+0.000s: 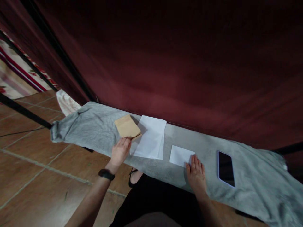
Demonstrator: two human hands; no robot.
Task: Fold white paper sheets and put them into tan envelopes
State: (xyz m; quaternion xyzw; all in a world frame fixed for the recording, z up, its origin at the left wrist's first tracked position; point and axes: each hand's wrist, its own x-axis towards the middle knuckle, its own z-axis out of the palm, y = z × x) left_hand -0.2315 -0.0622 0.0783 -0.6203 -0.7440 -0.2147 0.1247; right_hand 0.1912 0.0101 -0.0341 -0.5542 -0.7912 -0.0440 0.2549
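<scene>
Head view showed the left hand (121, 152) with fingers closed on the near edge of the brown paper stack (127, 125), just beyond it; the right hand (197, 174), flat and open, touched the small white sheet's (181, 155) right edge.

L-R on cloth (199, 140): envelopes (127, 126), paper stk (151, 137), sm. sheet (181, 155), phone (226, 168).

Black wristband (106, 174) — perhaps a watch — on the left wrist (113, 167); black lower garment (163, 197); dark shoe (130, 182).
</scene>
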